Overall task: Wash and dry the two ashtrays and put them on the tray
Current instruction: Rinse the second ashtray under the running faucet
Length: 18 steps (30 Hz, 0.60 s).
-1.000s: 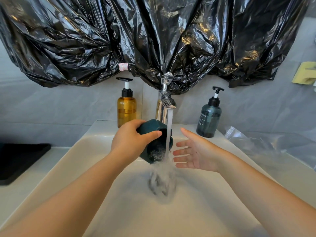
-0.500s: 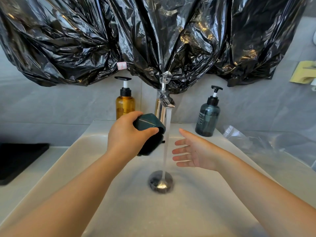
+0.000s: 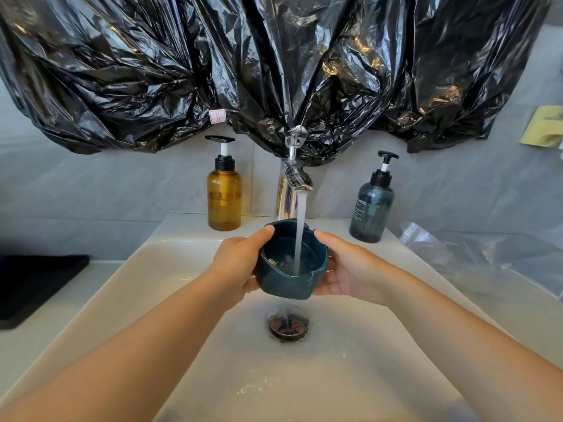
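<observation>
While wet, one ashtray [image 3: 283,287], two hands [image 3: 237,266] [image 3: 350,269]

The dark teal round ashtray [image 3: 286,284] looks like glazed ceramic, smooth and glossy with water. The curved chrome tap [image 3: 288,196] is polished metal, bright as a mirror. The white basin [image 3: 170,269] is smooth and softly shiny. The crumpled black plastic sheet [image 3: 274,56] is glossy and wrinkled. The flat black tray [image 3: 33,284] looks matt.
</observation>
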Each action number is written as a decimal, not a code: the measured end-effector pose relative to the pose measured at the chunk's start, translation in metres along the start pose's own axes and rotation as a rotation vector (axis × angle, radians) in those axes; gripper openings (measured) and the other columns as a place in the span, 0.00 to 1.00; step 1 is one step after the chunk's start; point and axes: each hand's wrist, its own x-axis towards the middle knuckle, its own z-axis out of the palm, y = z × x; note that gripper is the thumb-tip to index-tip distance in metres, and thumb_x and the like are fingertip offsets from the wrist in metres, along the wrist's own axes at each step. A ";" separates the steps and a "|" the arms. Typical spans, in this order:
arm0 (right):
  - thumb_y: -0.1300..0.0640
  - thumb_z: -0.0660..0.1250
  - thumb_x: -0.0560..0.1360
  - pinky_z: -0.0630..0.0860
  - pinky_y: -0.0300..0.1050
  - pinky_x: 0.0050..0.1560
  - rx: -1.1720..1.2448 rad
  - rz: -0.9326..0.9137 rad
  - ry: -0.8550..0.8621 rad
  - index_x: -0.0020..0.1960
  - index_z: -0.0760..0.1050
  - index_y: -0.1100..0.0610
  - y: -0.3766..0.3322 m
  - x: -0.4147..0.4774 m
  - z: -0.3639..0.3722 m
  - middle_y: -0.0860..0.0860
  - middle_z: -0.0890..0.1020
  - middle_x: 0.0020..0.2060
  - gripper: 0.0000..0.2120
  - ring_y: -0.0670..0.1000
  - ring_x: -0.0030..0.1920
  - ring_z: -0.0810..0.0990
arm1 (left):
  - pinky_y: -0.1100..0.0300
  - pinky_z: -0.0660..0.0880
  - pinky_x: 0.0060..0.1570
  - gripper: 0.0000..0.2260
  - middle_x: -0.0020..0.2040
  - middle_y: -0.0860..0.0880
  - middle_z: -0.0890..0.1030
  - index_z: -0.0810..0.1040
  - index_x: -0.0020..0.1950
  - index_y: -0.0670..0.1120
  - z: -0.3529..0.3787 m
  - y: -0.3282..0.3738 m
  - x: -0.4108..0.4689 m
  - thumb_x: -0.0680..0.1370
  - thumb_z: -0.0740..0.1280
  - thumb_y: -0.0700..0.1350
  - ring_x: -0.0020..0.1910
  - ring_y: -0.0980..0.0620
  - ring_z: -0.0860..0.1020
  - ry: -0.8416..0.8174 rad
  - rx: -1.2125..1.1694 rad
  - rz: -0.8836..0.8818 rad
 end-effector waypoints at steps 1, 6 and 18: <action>0.42 0.55 0.81 0.80 0.55 0.55 -0.028 0.006 0.018 0.64 0.73 0.51 -0.001 -0.001 0.000 0.56 0.80 0.59 0.18 0.58 0.57 0.82 | 0.46 0.79 0.55 0.12 0.54 0.45 0.80 0.73 0.60 0.46 0.001 0.000 -0.001 0.79 0.64 0.50 0.56 0.41 0.78 -0.025 -0.005 -0.037; 0.42 0.56 0.80 0.81 0.49 0.47 -0.148 0.111 0.119 0.64 0.72 0.51 -0.001 -0.004 -0.004 0.56 0.81 0.56 0.19 0.56 0.56 0.80 | 0.46 0.79 0.55 0.18 0.64 0.41 0.76 0.70 0.68 0.44 0.003 0.001 -0.002 0.82 0.59 0.52 0.61 0.39 0.76 -0.075 0.134 -0.127; 0.46 0.56 0.81 0.80 0.54 0.51 0.074 0.132 0.157 0.57 0.75 0.54 0.005 -0.002 -0.001 0.58 0.83 0.52 0.15 0.58 0.53 0.81 | 0.45 0.73 0.61 0.23 0.69 0.42 0.72 0.64 0.73 0.44 -0.002 0.006 0.008 0.82 0.55 0.55 0.65 0.40 0.73 0.063 0.218 -0.029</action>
